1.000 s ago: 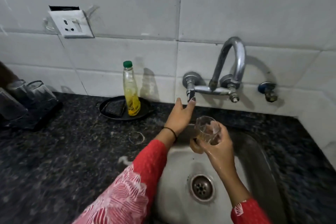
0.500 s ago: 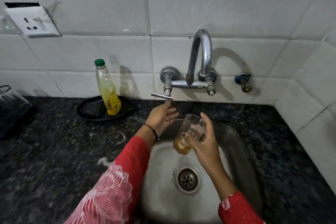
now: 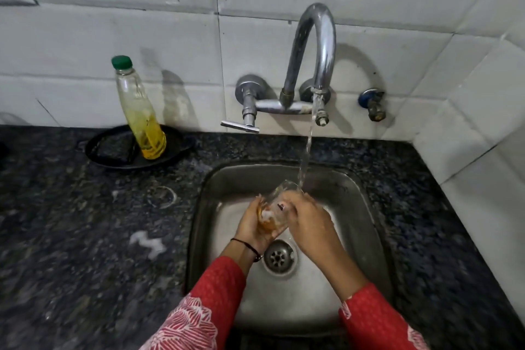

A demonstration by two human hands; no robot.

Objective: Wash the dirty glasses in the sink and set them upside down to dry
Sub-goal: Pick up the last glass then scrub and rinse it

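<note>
Over the sink [image 3: 352, 207], just above the drain [image 3: 279, 258]: glass [image 3: 274, 209] tilted, rim under the tap's [image 3: 312, 57] stream [image 3: 305, 159]. Left hand [image 3: 252, 226] cupped beneath the amber-tinged base, fingers curled around it. Right hand [image 3: 306, 221] wrapped on the side, fingers closed. Left of the sink, soap bottle [image 3: 140, 111].

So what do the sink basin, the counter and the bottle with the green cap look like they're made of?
Square sink basin: likely stainless steel, with a dull brushed grey sheen. Dark speckled counter: looks like polished granite. Green-capped bottle of yellow liquid: clear, thin-walled, probably plastic.
</note>
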